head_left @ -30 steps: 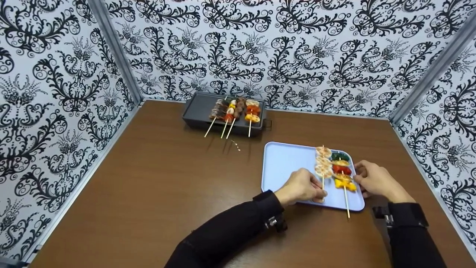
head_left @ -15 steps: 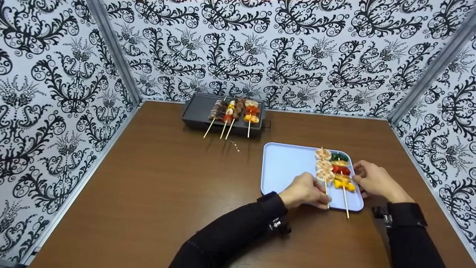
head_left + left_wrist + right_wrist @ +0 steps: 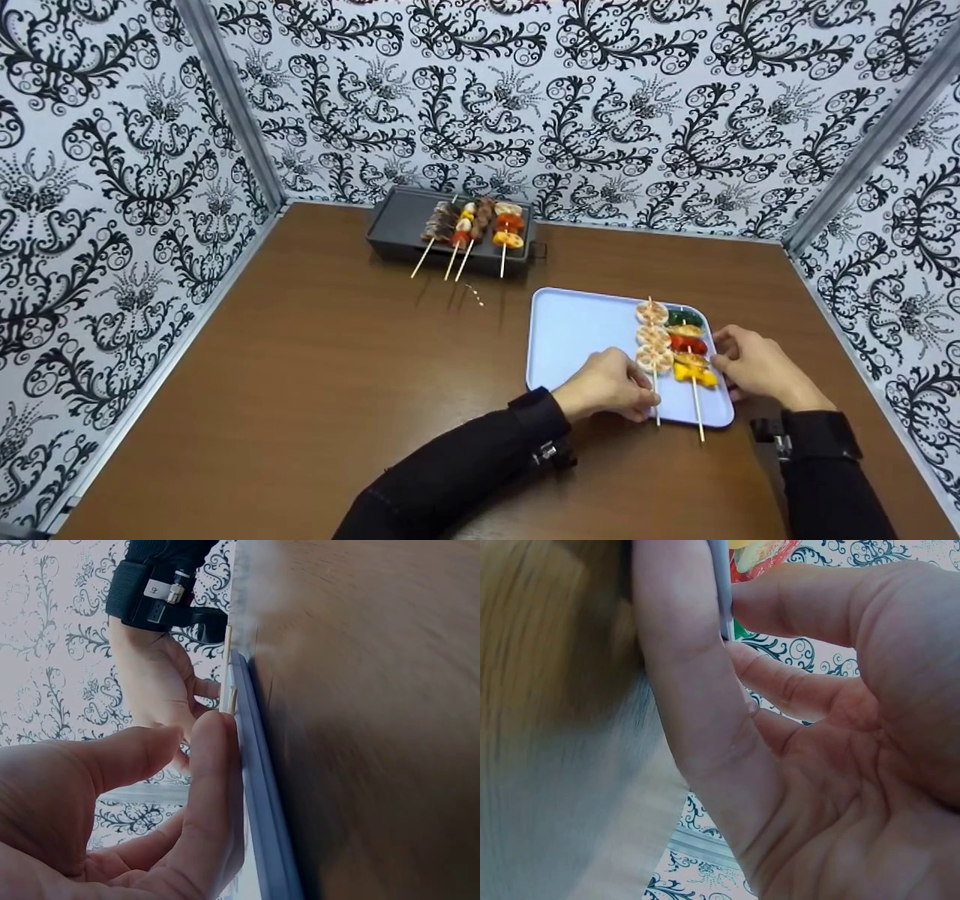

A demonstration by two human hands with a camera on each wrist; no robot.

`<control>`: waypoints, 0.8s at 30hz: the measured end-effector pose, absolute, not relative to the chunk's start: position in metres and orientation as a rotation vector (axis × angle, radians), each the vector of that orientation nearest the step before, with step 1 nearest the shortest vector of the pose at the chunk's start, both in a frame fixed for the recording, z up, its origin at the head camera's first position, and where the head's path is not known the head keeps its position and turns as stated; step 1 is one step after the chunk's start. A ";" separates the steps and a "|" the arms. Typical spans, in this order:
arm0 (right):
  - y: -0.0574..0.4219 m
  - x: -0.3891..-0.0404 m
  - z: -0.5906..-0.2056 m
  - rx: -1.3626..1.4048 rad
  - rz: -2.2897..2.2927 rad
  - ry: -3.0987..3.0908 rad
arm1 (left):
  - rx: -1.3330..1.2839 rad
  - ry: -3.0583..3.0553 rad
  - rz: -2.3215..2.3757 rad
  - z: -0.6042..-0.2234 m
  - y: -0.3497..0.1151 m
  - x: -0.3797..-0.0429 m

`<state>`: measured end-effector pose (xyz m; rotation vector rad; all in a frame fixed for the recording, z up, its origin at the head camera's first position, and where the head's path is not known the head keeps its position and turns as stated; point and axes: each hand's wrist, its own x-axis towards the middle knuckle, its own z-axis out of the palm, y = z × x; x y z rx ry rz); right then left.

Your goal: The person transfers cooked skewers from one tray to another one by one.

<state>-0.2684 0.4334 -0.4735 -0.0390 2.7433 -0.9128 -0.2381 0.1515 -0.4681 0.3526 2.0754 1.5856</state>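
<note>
A skewer of round white browned slices [image 3: 654, 337] lies on a pale blue tray [image 3: 581, 322], its stick jutting over the near rim. Beside the stick is my left hand [image 3: 611, 384]; in the left wrist view thumb and index finger stand apart, with the stick end [image 3: 232, 699] just beyond the fingertips. To the right on the tray lies a vegetable skewer [image 3: 688, 343] with green, red and yellow pieces. My right hand [image 3: 757, 364] grips the tray's right rim, thumb inside and index finger outside, as the tray edge [image 3: 724, 596] shows in the right wrist view.
A dark grey grill [image 3: 405, 217] stands at the back of the brown table [image 3: 337, 360], with several skewers [image 3: 472, 225] on its right half, sticks pointing forward. Patterned panels [image 3: 480, 97] enclose the table at the back and sides.
The white-slice skewer shifted slightly right, then settled on the tray. My left hand has let go of its stick and drawn slightly left. The right hand stays at the rim.
</note>
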 end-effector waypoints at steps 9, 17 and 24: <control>0.433 -0.268 -0.474 -0.041 -0.914 2.753 | 0.452 2.147 1.549 -0.469 0.139 -0.245; 0.433 -0.269 -0.474 -0.037 -0.919 2.739 | 0.541 2.114 1.643 -0.466 0.124 -0.254; 0.435 -0.270 -0.475 -0.057 -0.884 2.755 | 0.602 2.140 1.700 -0.464 0.109 -0.261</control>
